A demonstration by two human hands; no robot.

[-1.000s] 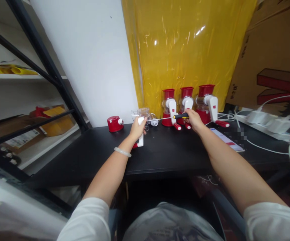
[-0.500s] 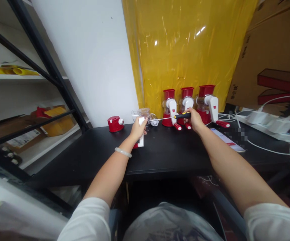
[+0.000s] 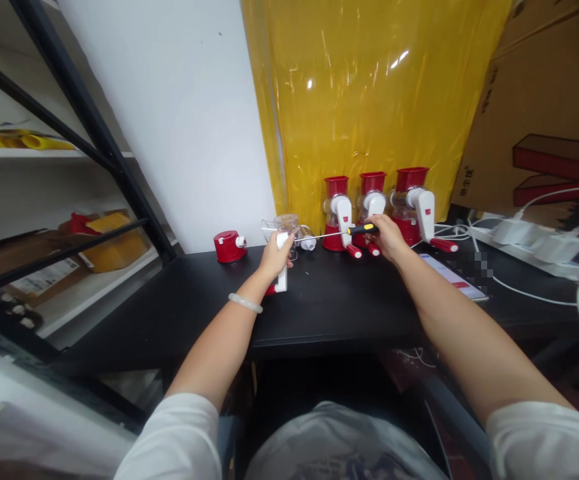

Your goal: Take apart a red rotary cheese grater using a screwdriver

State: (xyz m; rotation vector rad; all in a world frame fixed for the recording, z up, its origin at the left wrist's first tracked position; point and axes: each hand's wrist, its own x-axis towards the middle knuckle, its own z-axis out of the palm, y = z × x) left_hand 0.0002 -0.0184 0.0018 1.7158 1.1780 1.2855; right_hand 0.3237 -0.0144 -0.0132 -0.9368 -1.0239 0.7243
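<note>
My left hand [image 3: 276, 255] is closed around a white crank handle [image 3: 282, 279] with a red grip at its lower end. In my right hand [image 3: 386, 233] is a screwdriver [image 3: 362, 229] with a black and yellow handle. Its shaft runs level to the left, and the tip meets the crank at my left fingers; the exact contact is hidden. Just behind my left hand stands a clear plastic housing [image 3: 286, 221] with a white fitting [image 3: 308, 243] beside it. To the left sits a red base [image 3: 230, 246] with a small white knob.
Three red and white rotary graters [image 3: 337, 217] stand along the back of the black table [image 3: 339, 307]. A phone [image 3: 453, 277] lies at right, near a white power strip [image 3: 534, 250] and cables. Shelves [image 3: 84, 287] are at left, a large cardboard box [image 3: 544, 87] at right.
Almost nothing differs. The screwdriver and my right hand have shifted very slightly left, along with a small drift of the whole view.
</note>
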